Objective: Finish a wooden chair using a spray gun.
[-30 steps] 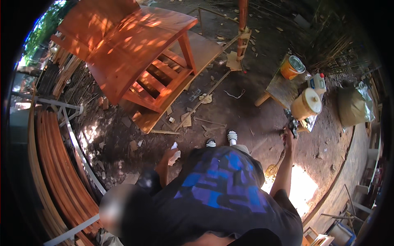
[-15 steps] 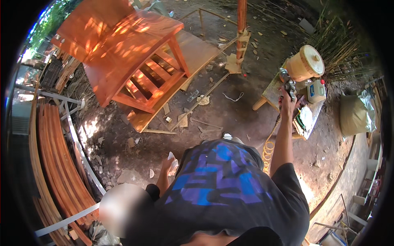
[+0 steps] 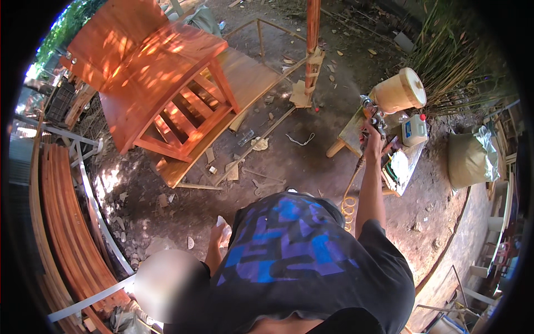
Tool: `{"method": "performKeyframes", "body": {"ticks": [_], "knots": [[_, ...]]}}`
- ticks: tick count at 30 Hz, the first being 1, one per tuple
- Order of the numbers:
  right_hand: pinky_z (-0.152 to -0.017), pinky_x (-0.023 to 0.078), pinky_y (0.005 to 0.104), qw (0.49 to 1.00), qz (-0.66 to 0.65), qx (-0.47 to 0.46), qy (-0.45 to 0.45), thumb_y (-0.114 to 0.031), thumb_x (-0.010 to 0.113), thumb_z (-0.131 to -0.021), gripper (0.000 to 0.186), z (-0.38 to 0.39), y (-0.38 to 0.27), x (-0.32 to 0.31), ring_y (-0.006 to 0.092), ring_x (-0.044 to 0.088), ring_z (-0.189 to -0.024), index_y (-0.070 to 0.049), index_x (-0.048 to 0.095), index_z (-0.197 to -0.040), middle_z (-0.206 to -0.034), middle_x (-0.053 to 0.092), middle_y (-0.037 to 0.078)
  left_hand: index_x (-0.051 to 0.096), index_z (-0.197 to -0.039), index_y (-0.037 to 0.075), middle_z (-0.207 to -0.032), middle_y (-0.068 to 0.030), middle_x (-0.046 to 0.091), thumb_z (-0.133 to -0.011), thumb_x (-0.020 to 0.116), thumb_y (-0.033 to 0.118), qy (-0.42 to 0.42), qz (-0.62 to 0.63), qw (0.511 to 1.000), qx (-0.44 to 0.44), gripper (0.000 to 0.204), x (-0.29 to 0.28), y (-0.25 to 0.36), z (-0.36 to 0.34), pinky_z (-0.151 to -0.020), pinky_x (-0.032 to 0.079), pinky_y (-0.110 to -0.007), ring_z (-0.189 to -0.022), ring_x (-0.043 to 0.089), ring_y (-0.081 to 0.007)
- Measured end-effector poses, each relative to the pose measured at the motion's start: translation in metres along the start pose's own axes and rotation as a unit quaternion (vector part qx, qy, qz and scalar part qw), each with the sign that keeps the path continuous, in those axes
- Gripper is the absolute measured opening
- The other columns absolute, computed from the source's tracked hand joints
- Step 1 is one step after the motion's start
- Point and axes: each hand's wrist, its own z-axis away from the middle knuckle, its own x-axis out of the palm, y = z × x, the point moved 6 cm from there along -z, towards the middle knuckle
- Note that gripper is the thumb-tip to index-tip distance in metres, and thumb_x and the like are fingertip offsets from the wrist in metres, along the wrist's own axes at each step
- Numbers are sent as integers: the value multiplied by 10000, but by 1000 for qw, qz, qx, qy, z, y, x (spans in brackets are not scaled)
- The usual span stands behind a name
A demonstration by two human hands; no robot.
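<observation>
My right hand (image 3: 374, 139) is raised at arm's length and grips a metal spray gun (image 3: 371, 114) with a large cream cup (image 3: 399, 91) on top. A yellow coiled hose (image 3: 349, 207) hangs from the gun down past my arm. The gun is held over a small wooden stool (image 3: 346, 133). My left hand (image 3: 216, 238) is low, close to my dark blue-patterned shirt, and holds a white cloth (image 3: 225, 227). An orange varnished wooden chair (image 3: 158, 83) lies tipped on a plank far to the left of the gun.
A white jug (image 3: 414, 131) and small items sit on the stool. A stuffed sack (image 3: 470, 158) stands on the right and an orange post (image 3: 312, 33) ahead. Curved varnished slats (image 3: 61, 222) are stacked on the left. Wood scraps litter the dirt ground.
My right hand has lifted the spray gun and its cup from beside the stool up and forward to arm's length. The left hand has stayed low with the cloth.
</observation>
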Motion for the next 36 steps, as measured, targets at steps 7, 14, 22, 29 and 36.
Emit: {"method": "performKeyframes", "body": {"ticks": [7,14,22,29,36], "knots": [[-706,583,351,992,-49,19,-117,-253,647,-993,452,-2,-2,1,253,720,-928,-52,544,-1384,-1209,656,89,673,-1172,-49,-992,-139,709,-911,663,309,24,20,999,-14,443,-5,-36,-37,-754,536,-402,-862,697,-248],[-550,476,299,989,-18,79,-127,-176,711,-943,308,22,-10,-5,142,593,-680,-73,608,-1215,-1046,669,53,665,-1165,-25,-967,-134,694,-926,641,334,-1,25,998,-52,432,-6,-27,-42,-731,546,-411,-846,693,-260],[-457,371,276,994,-70,47,-73,-167,735,-911,197,47,-11,-22,93,483,-543,-106,608,-1048,-816,564,-1,644,-1170,28,-910,-116,664,-934,624,321,-78,7,995,-66,377,-12,14,-39,-622,553,-457,-759,678,-271],[-474,386,267,995,102,-2,4,-148,694,-925,103,87,10,-86,86,487,-525,-91,623,-973,-711,550,-19,667,-1122,-15,-920,-135,679,-910,632,310,-69,-42,995,-53,389,-19,35,-74,-602,546,-445,-725,688,-289],[-620,510,350,917,370,-37,141,-127,630,-888,162,187,101,-199,168,630,-663,-71,664,-1036,-775,640,49,676,-1069,-7,-861,-138,688,-877,668,353,-125,-157,978,-48,408,-4,94,-83,-570,541,-448,-695,690,-278]]}}
